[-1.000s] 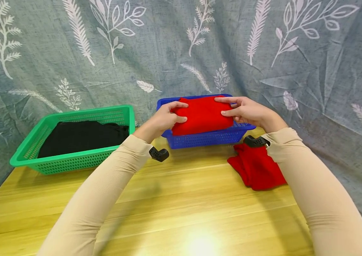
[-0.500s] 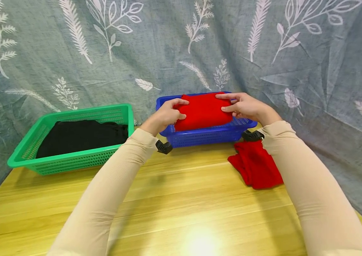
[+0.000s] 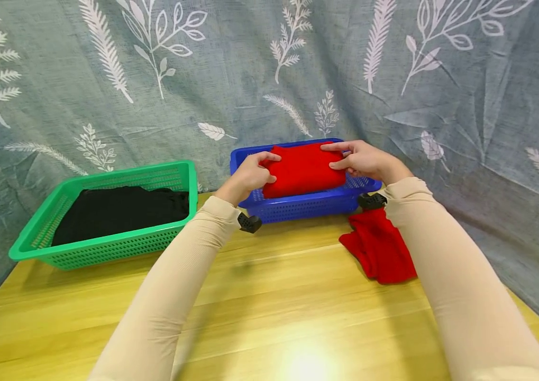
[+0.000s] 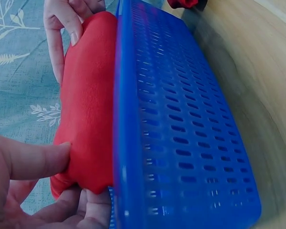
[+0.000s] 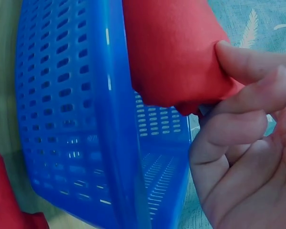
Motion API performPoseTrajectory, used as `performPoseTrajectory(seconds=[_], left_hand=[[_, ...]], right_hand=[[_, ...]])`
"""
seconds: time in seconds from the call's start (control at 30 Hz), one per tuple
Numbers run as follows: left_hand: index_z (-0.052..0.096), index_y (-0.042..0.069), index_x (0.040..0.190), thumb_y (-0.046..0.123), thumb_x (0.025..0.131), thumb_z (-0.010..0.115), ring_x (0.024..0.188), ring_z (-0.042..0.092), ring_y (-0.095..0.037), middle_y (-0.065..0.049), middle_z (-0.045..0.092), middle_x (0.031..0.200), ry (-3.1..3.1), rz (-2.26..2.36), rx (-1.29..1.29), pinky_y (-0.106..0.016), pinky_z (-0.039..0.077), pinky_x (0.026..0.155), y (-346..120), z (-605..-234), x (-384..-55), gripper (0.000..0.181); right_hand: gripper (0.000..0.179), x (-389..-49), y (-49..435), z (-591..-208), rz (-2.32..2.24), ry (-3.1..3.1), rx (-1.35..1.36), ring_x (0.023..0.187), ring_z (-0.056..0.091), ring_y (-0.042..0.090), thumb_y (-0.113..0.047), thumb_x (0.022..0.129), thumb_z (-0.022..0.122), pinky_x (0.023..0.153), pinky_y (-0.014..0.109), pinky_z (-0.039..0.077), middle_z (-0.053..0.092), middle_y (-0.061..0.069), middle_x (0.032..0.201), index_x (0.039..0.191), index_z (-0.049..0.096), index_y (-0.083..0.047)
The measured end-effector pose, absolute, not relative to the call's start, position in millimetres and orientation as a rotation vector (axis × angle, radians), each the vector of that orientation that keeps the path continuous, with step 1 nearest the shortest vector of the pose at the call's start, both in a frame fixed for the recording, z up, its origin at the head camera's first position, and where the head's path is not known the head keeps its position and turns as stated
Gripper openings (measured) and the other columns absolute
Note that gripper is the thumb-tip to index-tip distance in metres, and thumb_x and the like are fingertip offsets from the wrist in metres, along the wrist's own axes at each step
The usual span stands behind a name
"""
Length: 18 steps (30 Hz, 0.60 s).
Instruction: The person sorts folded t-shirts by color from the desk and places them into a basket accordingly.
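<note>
A: Since a second ago: the folded red cloth bundle point(image 3: 303, 169) sits lower in the blue perforated plastic basket point(image 3: 307, 205); both hands have sunk with it.

B: Grip?

A: Left hand point(image 3: 249, 174) holds the bundle's left end, thumb on the near side, fingers point(image 4: 93, 212) curled under, per the left wrist view. Right hand point(image 3: 364, 160) pinches the right end, fingers point(image 5: 243, 62) clamped on the fold.

B: Step in hand?

A: My reading: setting the bundle down into the basket. It hangs partly over the near rim, so it is not seated. The next move likely calls for lowering it flat to the floor of the basket, then letting both ends go without the fold springing open.

B: Edges, room?

A: Basket walls crowd both hands; knuckles stand near the side rims. Backdrop of grey leaf-print fabric point(image 3: 464, 106) hangs just behind the basket, so little room rearward. Loose red cloth point(image 3: 381, 251) lies on the yellow wooden worktop point(image 3: 274, 296) just right of the basket. Green perforated plastic basket point(image 3: 107, 248) with black cloth point(image 3: 117, 209) is well apart, left. Open worktop lies toward the person.
</note>
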<state>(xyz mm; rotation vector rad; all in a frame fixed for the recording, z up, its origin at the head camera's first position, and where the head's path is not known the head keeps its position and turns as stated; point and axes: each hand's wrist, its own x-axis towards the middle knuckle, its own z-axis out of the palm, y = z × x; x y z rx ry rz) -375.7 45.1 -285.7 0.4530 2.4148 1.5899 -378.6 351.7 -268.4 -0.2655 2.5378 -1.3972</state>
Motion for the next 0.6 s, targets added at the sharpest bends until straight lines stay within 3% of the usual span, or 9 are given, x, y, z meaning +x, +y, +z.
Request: performPoseTrajectory(seconds=[0.13, 0.17, 0.27, 0.37, 0.47, 0.6], left_hand=[[0.062, 0.013, 0.148, -0.009, 0.100, 0.060, 0.091, 0.046, -0.018, -0.011, 0.056, 0.138, 2.436, 1.599, 0.461, -0.027, 0.043, 0.074, 46.1, -287.4, -373.5, 0.053], [0.062, 0.013, 0.148, -0.009, 0.100, 0.058, 0.091, 0.045, -0.018, -0.011, 0.056, 0.138, 2.436, 1.598, 0.458, -0.026, 0.043, 0.073, 47.0, -287.8, -373.5, 0.053], [0.061, 0.011, 0.148, -0.011, 0.100, 0.048, 0.075, 0.040, -0.015, -0.011, 0.057, 0.118, 2.428, 1.600, 0.425, -0.024, 0.035, 0.064, 48.8, -288.8, -374.3, 0.054], [0.063, 0.009, 0.146, -0.014, 0.096, 0.040, 0.058, 0.029, -0.010, -0.004, 0.047, 0.093, 2.445, 1.587, 0.373, -0.021, 0.030, 0.055, 48.9, -289.2, -376.2, 0.059], [0.065, 0.009, 0.143, -0.015, 0.093, 0.039, 0.052, 0.026, -0.008, -0.002, 0.043, 0.080, 2.479, 1.561, 0.354, -0.020, 0.027, 0.049, 47.2, -288.9, -377.0, 0.062], [0.066, 0.009, 0.142, -0.013, 0.096, 0.041, 0.053, 0.031, -0.008, 0.000, 0.042, 0.073, 2.484, 1.548, 0.369, -0.021, 0.031, 0.051, 43.2, -288.7, -376.9, 0.057]], right_hand=[[0.065, -379.1, 348.8, -268.5, -1.392, 2.559, -0.251, 0.058, 0.037, 0.013, -0.010, 0.107, 0.065, 0.055, 0.023, 0.035, 0.036, -0.007, 0.066, 0.167, 0.042, -0.019], [0.065, -379.1, 348.8, -268.5, -1.393, 2.561, -0.239, 0.059, 0.038, 0.013, -0.010, 0.107, 0.065, 0.055, 0.023, 0.035, 0.037, -0.007, 0.068, 0.167, 0.042, -0.020], [0.064, -377.9, 348.9, -267.2, -1.369, 2.589, -0.196, 0.060, 0.045, 0.012, -0.012, 0.107, 0.065, 0.055, 0.021, 0.039, 0.045, -0.005, 0.074, 0.166, 0.043, -0.020], [0.062, -376.2, 348.7, -264.3, -1.334, 2.630, -0.150, 0.062, 0.051, 0.010, -0.016, 0.107, 0.065, 0.056, 0.020, 0.044, 0.057, -0.004, 0.084, 0.166, 0.043, -0.015], [0.060, -374.9, 349.5, -262.3, -1.314, 2.664, -0.119, 0.063, 0.055, 0.010, -0.017, 0.108, 0.064, 0.059, 0.020, 0.049, 0.061, -0.003, 0.089, 0.164, 0.044, -0.011], [0.058, -375.2, 351.1, -261.8, -1.320, 2.664, -0.111, 0.064, 0.055, 0.010, -0.017, 0.108, 0.064, 0.060, 0.021, 0.049, 0.058, -0.004, 0.088, 0.163, 0.045, -0.009]])
